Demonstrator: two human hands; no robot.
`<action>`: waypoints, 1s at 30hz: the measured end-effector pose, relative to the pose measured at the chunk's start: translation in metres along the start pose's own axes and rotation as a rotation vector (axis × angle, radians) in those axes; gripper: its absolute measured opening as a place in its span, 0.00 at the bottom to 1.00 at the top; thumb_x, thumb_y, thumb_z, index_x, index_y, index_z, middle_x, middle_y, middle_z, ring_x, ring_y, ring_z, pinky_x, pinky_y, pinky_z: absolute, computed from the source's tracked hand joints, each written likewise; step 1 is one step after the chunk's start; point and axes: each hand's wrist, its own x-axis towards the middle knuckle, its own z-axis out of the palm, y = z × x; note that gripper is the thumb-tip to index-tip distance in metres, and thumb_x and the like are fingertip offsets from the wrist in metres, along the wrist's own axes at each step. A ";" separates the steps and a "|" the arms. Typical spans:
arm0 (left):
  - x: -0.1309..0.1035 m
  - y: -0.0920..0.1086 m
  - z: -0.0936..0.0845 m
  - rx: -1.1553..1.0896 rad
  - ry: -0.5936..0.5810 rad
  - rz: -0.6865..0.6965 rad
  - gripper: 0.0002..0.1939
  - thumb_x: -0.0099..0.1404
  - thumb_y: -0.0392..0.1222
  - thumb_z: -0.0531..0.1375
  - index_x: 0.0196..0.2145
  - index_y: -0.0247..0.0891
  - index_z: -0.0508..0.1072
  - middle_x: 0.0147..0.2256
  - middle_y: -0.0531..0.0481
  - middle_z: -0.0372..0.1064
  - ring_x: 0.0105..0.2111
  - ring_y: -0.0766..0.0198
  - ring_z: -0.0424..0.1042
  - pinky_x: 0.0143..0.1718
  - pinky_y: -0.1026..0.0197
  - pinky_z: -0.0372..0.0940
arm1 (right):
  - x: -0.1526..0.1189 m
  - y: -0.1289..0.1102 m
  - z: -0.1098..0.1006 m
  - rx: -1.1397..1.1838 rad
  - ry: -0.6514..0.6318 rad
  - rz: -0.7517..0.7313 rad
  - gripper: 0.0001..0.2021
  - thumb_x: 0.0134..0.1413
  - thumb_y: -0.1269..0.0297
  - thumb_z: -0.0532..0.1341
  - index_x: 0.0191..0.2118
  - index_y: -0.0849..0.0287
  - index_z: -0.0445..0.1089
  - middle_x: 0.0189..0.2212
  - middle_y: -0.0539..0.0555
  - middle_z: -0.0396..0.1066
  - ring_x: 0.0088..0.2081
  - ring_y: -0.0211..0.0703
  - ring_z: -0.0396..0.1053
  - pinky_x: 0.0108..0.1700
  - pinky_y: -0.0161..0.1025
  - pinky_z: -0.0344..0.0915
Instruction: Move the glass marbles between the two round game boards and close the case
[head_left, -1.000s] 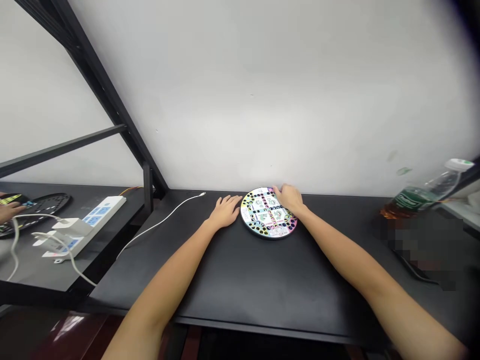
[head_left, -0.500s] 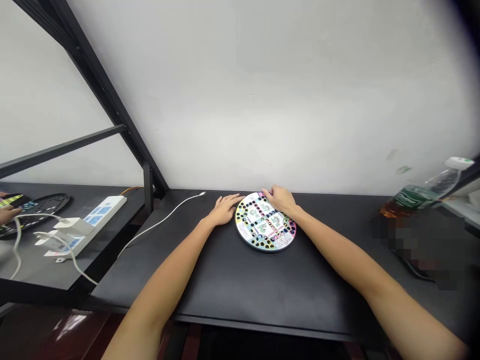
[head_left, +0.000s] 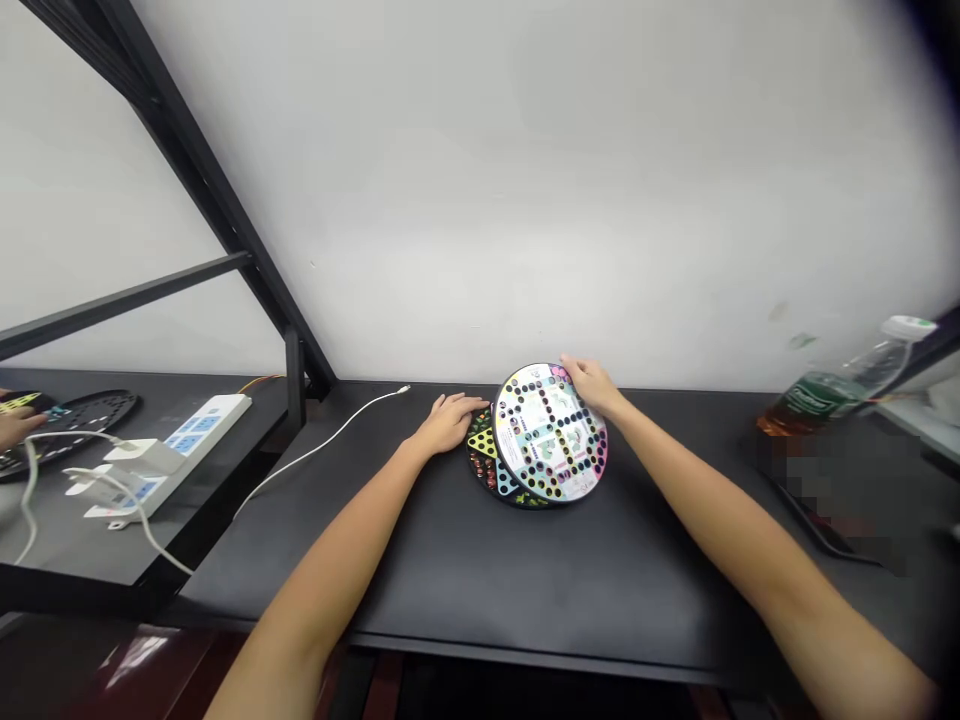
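Observation:
My right hand (head_left: pixel 592 386) grips the upper right edge of a round game board (head_left: pixel 551 435) with rows of holes and pastel pictures. This board is tilted up, its lower part close over a second round board (head_left: pixel 484 445). Dark, with coloured triangles and holes like a Chinese checkers board, the second one lies flat on the black table (head_left: pixel 450 570). My left hand (head_left: pixel 448 424) rests at the lower board's upper left edge, fingers stretched out and touching its rim. The upper board hides most of the lower one.
To the left, a white power strip (head_left: pixel 180 450) with chargers lies on a neighbouring table, near another person's hand (head_left: pixel 19 428) and a black round board (head_left: pixel 94 420). A white cable (head_left: pixel 322 448) crosses my table. A bottle (head_left: pixel 832 390) leans at the right; a wall stands behind.
My right hand has lifted the pastel board and shifted it to the right, uncovering the dark board beneath. My left hand has stayed almost in place.

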 end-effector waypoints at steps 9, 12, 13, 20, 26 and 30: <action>-0.002 0.004 -0.001 0.018 -0.011 0.001 0.24 0.73 0.50 0.44 0.63 0.55 0.63 0.65 0.58 0.60 0.68 0.55 0.50 0.69 0.39 0.41 | -0.057 -0.036 -0.146 -0.134 -0.070 -0.140 0.32 0.52 0.27 0.51 0.20 0.53 0.53 0.18 0.50 0.56 0.23 0.40 0.54 0.28 0.40 0.54; -0.003 0.004 0.000 0.025 -0.001 0.012 0.24 0.74 0.48 0.42 0.63 0.55 0.62 0.64 0.58 0.60 0.67 0.55 0.51 0.68 0.39 0.42 | -0.086 -0.039 -0.166 -0.339 0.077 -0.241 0.30 0.55 0.29 0.50 0.20 0.52 0.58 0.17 0.51 0.59 0.23 0.42 0.56 0.30 0.42 0.55; -0.003 0.004 0.000 0.024 0.001 0.014 0.24 0.74 0.48 0.42 0.63 0.55 0.63 0.64 0.57 0.61 0.67 0.54 0.51 0.68 0.39 0.42 | -0.094 -0.036 -0.165 -0.392 0.121 -0.291 0.30 0.56 0.30 0.50 0.20 0.51 0.58 0.17 0.52 0.60 0.22 0.42 0.57 0.30 0.42 0.55; 0.001 -0.007 0.003 0.001 0.075 0.032 0.23 0.73 0.45 0.43 0.60 0.45 0.66 0.62 0.48 0.63 0.64 0.57 0.59 0.68 0.42 0.46 | -0.131 0.020 -0.104 -0.508 0.029 -0.792 0.21 0.64 0.51 0.59 0.23 0.55 0.60 0.19 0.50 0.61 0.24 0.39 0.59 0.28 0.37 0.54; 0.006 -0.038 0.002 0.052 0.151 -0.012 0.23 0.71 0.44 0.45 0.55 0.39 0.72 0.62 0.42 0.64 0.63 0.55 0.60 0.66 0.48 0.53 | -0.137 0.054 -0.076 -0.514 -0.146 -0.775 0.15 0.65 0.58 0.59 0.26 0.56 0.64 0.24 0.52 0.67 0.30 0.42 0.63 0.36 0.39 0.61; 0.007 -0.045 0.000 0.059 0.204 -0.081 0.23 0.70 0.41 0.45 0.55 0.39 0.72 0.60 0.43 0.66 0.61 0.54 0.63 0.64 0.47 0.56 | -0.131 0.066 -0.068 -0.516 -0.168 -0.551 0.10 0.64 0.58 0.58 0.36 0.57 0.70 0.34 0.57 0.72 0.37 0.46 0.68 0.43 0.43 0.65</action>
